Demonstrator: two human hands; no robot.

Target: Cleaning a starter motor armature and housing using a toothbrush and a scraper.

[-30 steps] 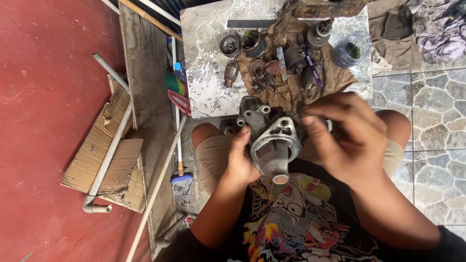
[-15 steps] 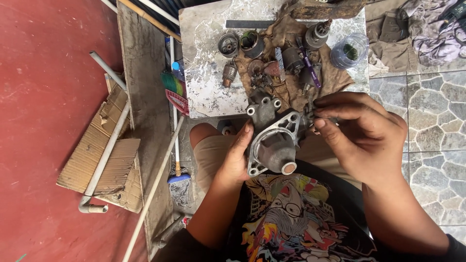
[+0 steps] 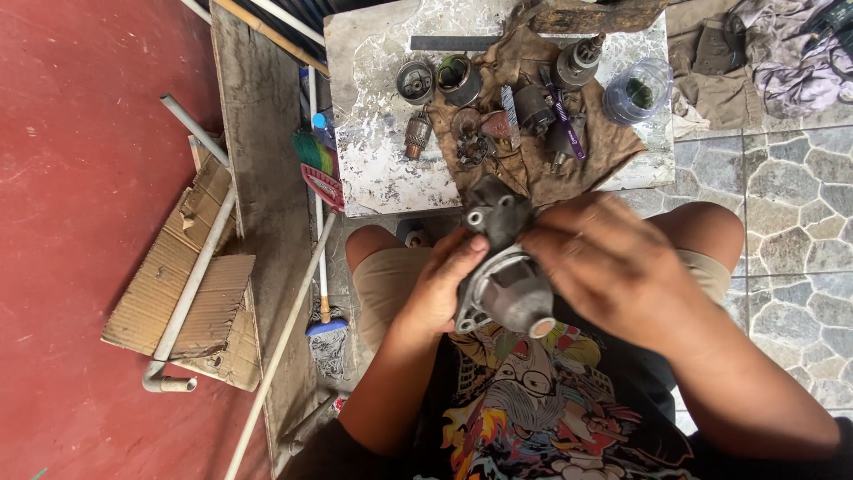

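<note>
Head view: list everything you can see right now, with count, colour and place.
Housing: one, grey metal, held over the lap between both hands.
Slab: one, white marbled, ahead of the knees.
Rag: one, brown, on the slab under the parts.
Metal parts: several, dark grey, on rag and slab; exact count unclear.
Pinion: one, coppery, on the slab left of the rag.
Jar: one, clear, right end of the slab.
Plank: one, grey, left of the slab.
Pipe: one, white, over the cardboard.
Cardboard: a few brown pieces, red floor at left.
Broom: one, blue head, beside the plank.
Cloths: a pile, grey-brown, top right.
Left hand: fingers grip the housing's left side.
Right hand: covers its right side.
</note>
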